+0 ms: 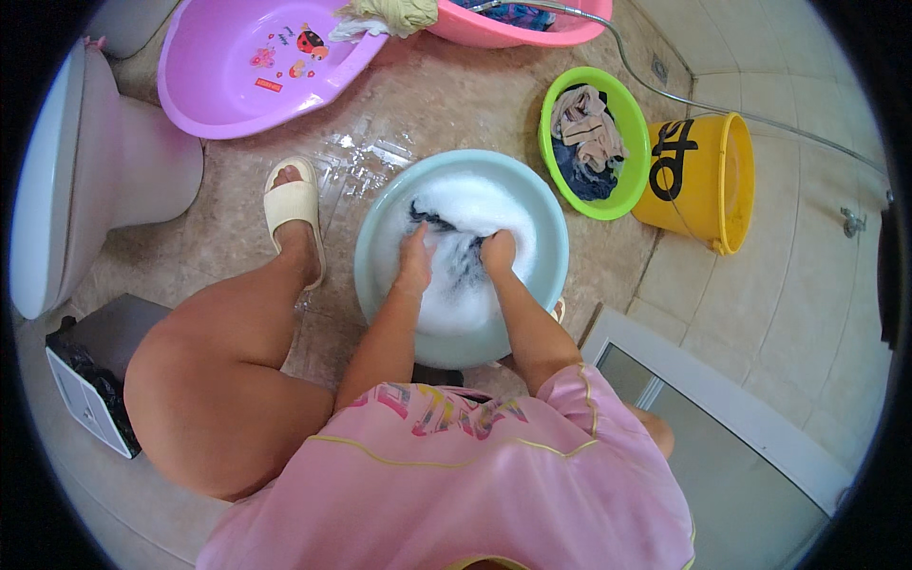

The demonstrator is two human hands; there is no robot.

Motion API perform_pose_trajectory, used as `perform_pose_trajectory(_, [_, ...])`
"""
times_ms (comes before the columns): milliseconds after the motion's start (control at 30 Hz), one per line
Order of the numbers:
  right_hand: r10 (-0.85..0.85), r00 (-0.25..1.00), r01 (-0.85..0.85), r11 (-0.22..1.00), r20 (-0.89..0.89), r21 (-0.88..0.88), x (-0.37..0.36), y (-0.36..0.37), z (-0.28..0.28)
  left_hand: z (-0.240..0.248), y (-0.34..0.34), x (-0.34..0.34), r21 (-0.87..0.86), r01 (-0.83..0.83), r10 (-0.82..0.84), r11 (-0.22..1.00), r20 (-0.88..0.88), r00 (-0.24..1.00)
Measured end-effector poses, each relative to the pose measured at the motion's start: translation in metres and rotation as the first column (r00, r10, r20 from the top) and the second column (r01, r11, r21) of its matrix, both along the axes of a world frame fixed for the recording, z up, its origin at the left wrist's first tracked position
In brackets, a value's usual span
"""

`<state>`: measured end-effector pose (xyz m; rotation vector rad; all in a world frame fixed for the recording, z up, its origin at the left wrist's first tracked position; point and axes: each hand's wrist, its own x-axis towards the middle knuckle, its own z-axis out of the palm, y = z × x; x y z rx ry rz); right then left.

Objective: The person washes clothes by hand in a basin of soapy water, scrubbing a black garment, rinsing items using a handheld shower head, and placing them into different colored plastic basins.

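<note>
Left hand: our left hand (415, 255) sits at the centre of the frame, sunk in foam, fingers curled tight around the dark garment (454, 242).
Right hand: our right hand (498, 252) lies just beside it, to the right, knuckles up, also closed over the same cloth.
Dark garment: bunched between both fists, partly hidden under suds, in the upper half of the basin.
Basin: a pale blue basin (375, 242) at the middle of the frame, full of white lather, standing on the wet tile floor (418, 104).
Green bowl: a lime-green bowl (627, 123) to the upper right of the basin, near it, holding beige and dark clothes.
Yellow bucket: a yellow bucket (698, 180) just right of the green bowl, tipped on its side.
Purple tub: a lilac tub (218, 66) in the upper left, with small stickers inside.
Pink tub: a pink tub (494, 30) at the top edge, a cloth draped on its rim.
Foot: our left foot in a cream slipper (293, 204), left of the basin.
Toilet: a white toilet (85, 180) at the far left.
</note>
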<state>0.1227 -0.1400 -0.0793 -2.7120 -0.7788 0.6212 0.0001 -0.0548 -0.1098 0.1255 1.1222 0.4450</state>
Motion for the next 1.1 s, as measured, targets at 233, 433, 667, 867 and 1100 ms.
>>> perform_pose_trajectory(233, [0.599, 0.794, -0.569, 0.793, -0.107, 0.218, -0.090, 0.019, 0.114, 0.016, -0.008, -0.008, -0.155, 0.225, -0.158, 0.962, 0.355, 0.921])
perform_pose_trajectory(433, [0.039, 0.999, -0.040, 0.998, -0.030, -0.042, -0.014, 0.007, 0.055, 0.047, -0.018, 0.027, -0.109, 0.466, -0.429, 0.878, 0.253, 0.867])
perform_pose_trajectory(667, [0.395, 0.916, -0.374, 0.905, -0.070, 0.204, -0.093, 0.006, 0.105, -0.020, -0.047, 0.014, 0.347, -0.042, -0.149, 0.937, 0.505, 0.850])
perform_pose_trajectory(867, [-0.124, 0.992, 0.123, 0.989, -0.002, 0.080, 0.016, -0.040, 0.014, 0.090, 0.008, 0.028, 0.048, 0.498, -0.491, 0.866, -0.119, 0.863])
perform_pose_trajectory(1100, [0.550, 0.827, -0.561, 0.819, -0.111, -0.119, -0.024, 0.001, 0.018, 0.005, 0.000, -0.013, -0.016, 0.248, -0.242, 0.969, -0.289, 0.926])
